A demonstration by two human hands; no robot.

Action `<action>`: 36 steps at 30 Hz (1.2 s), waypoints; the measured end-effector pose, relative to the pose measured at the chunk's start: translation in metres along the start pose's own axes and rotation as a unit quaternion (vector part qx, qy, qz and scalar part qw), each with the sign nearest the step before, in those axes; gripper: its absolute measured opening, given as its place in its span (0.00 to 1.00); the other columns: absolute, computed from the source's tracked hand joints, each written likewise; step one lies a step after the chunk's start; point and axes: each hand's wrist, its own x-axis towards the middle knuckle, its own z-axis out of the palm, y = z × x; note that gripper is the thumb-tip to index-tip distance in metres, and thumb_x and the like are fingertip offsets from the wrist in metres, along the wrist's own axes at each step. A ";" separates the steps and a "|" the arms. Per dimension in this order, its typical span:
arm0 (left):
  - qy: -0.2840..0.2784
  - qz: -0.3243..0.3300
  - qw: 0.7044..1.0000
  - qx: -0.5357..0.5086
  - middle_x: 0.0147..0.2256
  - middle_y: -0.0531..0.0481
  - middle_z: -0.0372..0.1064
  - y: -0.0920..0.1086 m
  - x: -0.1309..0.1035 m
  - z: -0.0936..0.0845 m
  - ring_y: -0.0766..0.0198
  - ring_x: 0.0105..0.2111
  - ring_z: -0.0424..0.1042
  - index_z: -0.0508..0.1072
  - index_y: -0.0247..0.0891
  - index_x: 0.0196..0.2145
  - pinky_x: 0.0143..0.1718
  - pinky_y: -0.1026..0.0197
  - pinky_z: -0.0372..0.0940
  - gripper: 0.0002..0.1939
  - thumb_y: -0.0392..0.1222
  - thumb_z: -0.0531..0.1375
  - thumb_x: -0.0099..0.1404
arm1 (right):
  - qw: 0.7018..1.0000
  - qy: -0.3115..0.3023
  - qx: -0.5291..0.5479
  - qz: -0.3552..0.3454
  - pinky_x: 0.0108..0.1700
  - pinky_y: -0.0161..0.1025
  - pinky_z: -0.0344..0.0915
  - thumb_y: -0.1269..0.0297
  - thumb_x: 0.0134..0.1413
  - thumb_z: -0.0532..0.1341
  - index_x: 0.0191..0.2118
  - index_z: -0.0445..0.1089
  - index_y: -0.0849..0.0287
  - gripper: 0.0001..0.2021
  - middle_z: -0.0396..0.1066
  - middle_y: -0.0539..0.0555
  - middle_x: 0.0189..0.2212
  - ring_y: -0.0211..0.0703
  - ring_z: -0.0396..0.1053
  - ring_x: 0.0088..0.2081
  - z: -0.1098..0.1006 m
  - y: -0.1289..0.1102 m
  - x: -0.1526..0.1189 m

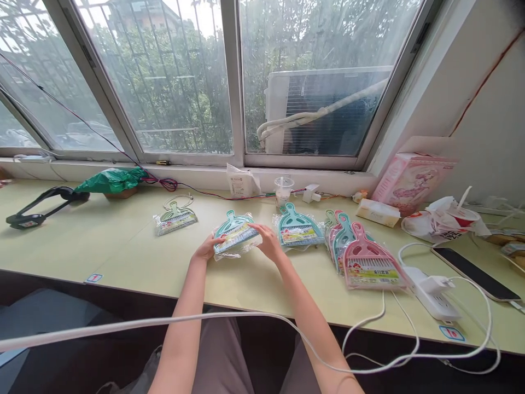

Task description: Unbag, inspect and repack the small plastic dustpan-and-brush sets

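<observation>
Between my hands is a teal mini dustpan and brush set (234, 232) in clear plastic wrap, tilted over the table. My left hand (205, 247) grips its left edge, the thumb lying on the front. On its right side my right hand (268, 241) holds the upper right edge, fingers over the label. Just to the right lies another teal wrapped dustpan set (298, 227). A green wrapped dustpan set (175, 219) rests to the left. Farther right is an overlapping pile of several sets, with a pink dustpan set (371, 260) in front.
A white cable (172, 322) crosses in front of my forearms towards a power strip (435, 298). Right of it lies a phone (476, 273). Along the back stand a plastic cup (284, 192), a pink box (416, 183) and a green bag (112, 179). A black headset-like band (45, 205) lies far left.
</observation>
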 end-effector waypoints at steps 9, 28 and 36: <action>0.038 -0.042 0.998 0.036 0.53 0.40 0.76 0.004 -0.007 0.000 0.48 0.55 0.75 0.73 0.37 0.55 0.48 0.56 0.75 0.36 0.53 0.75 0.52 | 0.995 0.060 0.007 0.080 0.50 0.46 0.65 0.58 0.59 0.69 0.30 0.82 0.47 0.07 0.82 0.50 0.31 0.48 0.76 0.34 0.010 0.009 -0.003; -0.066 0.011 0.994 0.085 0.54 0.38 0.75 0.001 -0.008 0.024 0.47 0.51 0.77 0.71 0.39 0.56 0.44 0.57 0.72 0.39 0.44 0.78 0.48 | 0.951 0.187 0.175 0.174 0.61 0.52 0.68 0.55 0.57 0.66 0.40 0.83 0.51 0.11 0.75 0.58 0.57 0.57 0.71 0.60 0.022 0.010 -0.007; -0.102 0.016 0.989 0.105 0.60 0.34 0.69 0.007 -0.014 0.032 0.42 0.57 0.72 0.62 0.42 0.68 0.46 0.55 0.73 0.50 0.51 0.76 0.52 | 0.902 0.231 0.210 0.297 0.53 0.50 0.75 0.58 0.48 0.68 0.59 0.73 0.57 0.30 0.81 0.57 0.42 0.55 0.77 0.48 0.030 0.032 -0.006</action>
